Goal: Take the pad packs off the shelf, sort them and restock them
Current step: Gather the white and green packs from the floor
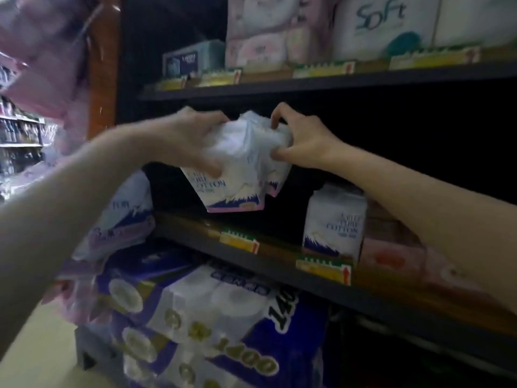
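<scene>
i am watching both hands holding up a bunch of white pad packs (237, 163) in front of the dark middle shelf (251, 256), lifted clear of its board. the left hand (193, 138) is gripping the left side of the bunch, fingers curled over the crinkled top and the thumb pressing down onto the printed face of the front pack. the right hand (302, 141) is pinching the right side, fingers hooked over the top edge and the thumb tucked in underneath against the plastic. at least two packs are showing in the bunch, one behind the other, though i cannot tell the exact count. below and to the right of the right hand, another pad pack (334, 219) of the same print is standing upright on the shelf, with pink packs (391, 256) just beside it under the right forearm. below the left forearm, a further pack (123, 217) with a purple band is lying on top of big purple toilet roll bundles (212, 317). above both hands, the upper shelf (307, 79) is carrying tissue packs (386, 23) and a small box (193, 60). yellow price tags (324, 270) are sitting along the shelf edges. the far left is blurring into pink packaging (42, 51).
</scene>
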Available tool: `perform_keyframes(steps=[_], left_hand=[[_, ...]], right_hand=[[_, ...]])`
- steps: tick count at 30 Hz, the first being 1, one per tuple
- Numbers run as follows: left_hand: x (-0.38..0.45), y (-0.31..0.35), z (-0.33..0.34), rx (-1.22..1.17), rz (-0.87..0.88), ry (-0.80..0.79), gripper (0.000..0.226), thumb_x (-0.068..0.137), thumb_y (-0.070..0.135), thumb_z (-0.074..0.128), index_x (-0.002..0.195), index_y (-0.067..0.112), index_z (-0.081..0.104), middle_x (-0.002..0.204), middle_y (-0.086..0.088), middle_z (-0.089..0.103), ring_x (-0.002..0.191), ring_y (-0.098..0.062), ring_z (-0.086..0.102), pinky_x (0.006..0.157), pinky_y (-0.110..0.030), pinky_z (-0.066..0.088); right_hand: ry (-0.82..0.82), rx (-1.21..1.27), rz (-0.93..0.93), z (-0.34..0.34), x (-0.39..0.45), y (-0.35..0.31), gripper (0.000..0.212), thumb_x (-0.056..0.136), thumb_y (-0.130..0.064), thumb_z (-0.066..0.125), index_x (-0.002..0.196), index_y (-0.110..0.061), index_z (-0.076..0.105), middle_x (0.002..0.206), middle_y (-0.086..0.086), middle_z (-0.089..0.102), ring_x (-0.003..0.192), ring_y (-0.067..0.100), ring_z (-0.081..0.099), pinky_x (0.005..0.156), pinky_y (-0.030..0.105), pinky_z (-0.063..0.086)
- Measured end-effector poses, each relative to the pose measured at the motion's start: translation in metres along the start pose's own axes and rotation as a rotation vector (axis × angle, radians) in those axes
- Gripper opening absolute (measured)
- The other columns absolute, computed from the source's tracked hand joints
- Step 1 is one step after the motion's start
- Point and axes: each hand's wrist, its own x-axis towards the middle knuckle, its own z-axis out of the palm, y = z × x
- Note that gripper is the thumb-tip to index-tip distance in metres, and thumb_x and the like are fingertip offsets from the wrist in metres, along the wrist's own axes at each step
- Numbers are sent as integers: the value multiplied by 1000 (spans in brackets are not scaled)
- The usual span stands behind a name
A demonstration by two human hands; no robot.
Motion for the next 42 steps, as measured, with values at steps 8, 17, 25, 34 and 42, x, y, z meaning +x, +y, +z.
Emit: perform_keyframes(steps=[8,17,25,34,42], left_hand=[[86,3,97,250,107,-40,84,74,33,70,143,23,23,132,0,36,122,-25,41,103,-39,26],[146,13,207,184,45,24,75,90,22,55,148,31,9,154,-2,10,140,-29,17,106,-40,29],[174,38,232,-110,10,-118,61,97,24,46,150,26,15,155,-5,15,136,-26,30,109,-31,30],[128,24,213,-359,49,155,63,91,-2,46,147,20,26,151,-10,24,133,-27,35,104,-31,33],[44,43,192,-459,58,704,30,88,4,52,117,10,54,118,-10,48,105,-27,50,87,-49,45]], right_hand=[[-162,-132,31,34,44,75,30,81,-9,65,97,-16,41,84,0,49,66,10,44,46,20,31],[-381,-286,198,65,58,163,7,90,-16,56,85,-11,54,95,5,43,96,21,44,75,24,36],[-275,-75,215,42,41,152,40,98,-5,34,131,-14,55,137,4,51,124,18,47,98,18,34],[-289,-36,156,22,9,126,33,101,-22,38,128,-22,57,133,0,55,121,12,49,94,20,35],[-56,-103,-42,5,-60,86,27,98,-17,45,120,-16,61,111,-6,59,104,3,51,72,0,35]])
